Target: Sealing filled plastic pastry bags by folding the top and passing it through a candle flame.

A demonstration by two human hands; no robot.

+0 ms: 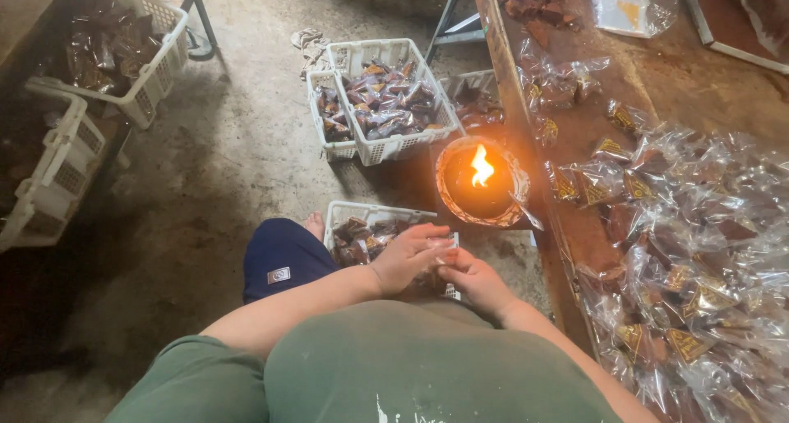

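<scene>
Down by our knees, just above the lap, we have both hands meeting over a small clear packet [441, 244]. The left hand [407, 257] comes over the top, its grip closed on the packet's edge; the right hand [475, 281] supports from beneath, fingers curled up against it, so its grip reads as pinched on the same packet, though the fingertips are partly hidden by the left hand. The packet sits right between the 2 hands, held near the flame [482, 168] of a round clay-coloured lamp [479, 185], close enough, we judge, for heat to reach the wrapper's open end.

Directly below the hands lies a white plastic basket [345, 213] with dark wrapped pieces in it, within easy drop. Further out on the floor [230, 160], 2 more white baskets [386, 94] stand side by side, loaded with the same wrapped pieces. To our right, the wooden tabletop [682, 78] carries a loose heap of clear wrappers [699, 250] with gold triangular prints, within reach of the right arm.

What is inside the held packet we cannot make out; it is tiny and glare-washed. The baskets at far left are in shadow and cut by the frame edge.
</scene>
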